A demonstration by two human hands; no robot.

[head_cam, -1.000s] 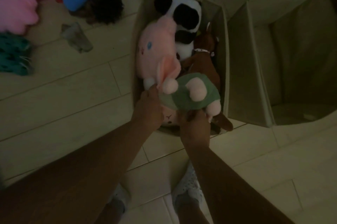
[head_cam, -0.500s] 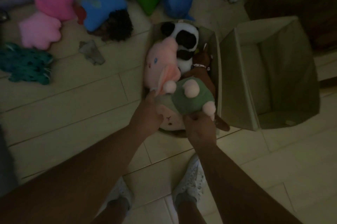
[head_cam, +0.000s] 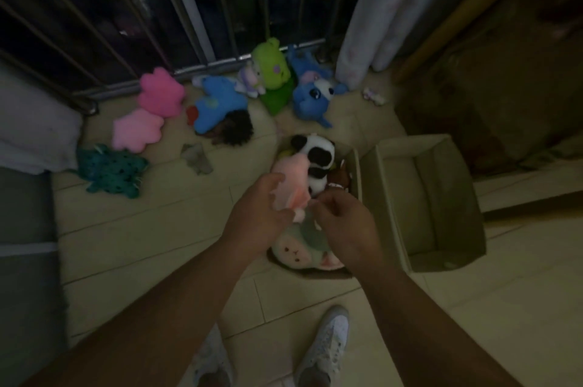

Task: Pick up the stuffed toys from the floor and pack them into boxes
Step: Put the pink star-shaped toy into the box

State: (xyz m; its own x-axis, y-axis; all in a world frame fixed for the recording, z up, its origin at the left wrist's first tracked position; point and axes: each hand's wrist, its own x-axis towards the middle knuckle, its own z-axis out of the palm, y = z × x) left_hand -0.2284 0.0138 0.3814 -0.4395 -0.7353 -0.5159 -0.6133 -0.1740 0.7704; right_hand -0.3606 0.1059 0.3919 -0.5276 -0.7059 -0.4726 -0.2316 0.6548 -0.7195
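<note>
Box (head_cam: pixel 356 166) packed; left hand (head_cam: pixel 255 216) holds pink toy (head_cam: pixel 293 178)

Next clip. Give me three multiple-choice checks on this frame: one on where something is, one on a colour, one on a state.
1. Where is the panda toy? A. in the left box B. in the other box C. lying beside the curtain
2. What colour is the spotted toy furthest left on the floor? A. yellow B. teal C. white
3. The right box is: A. packed full B. open, no stuffed toys inside C. lidded
Answers: 1 A, its head shows at the left box's far end; 2 B, teal with dark spots; 3 B, its bare walls and bottom show.
</note>
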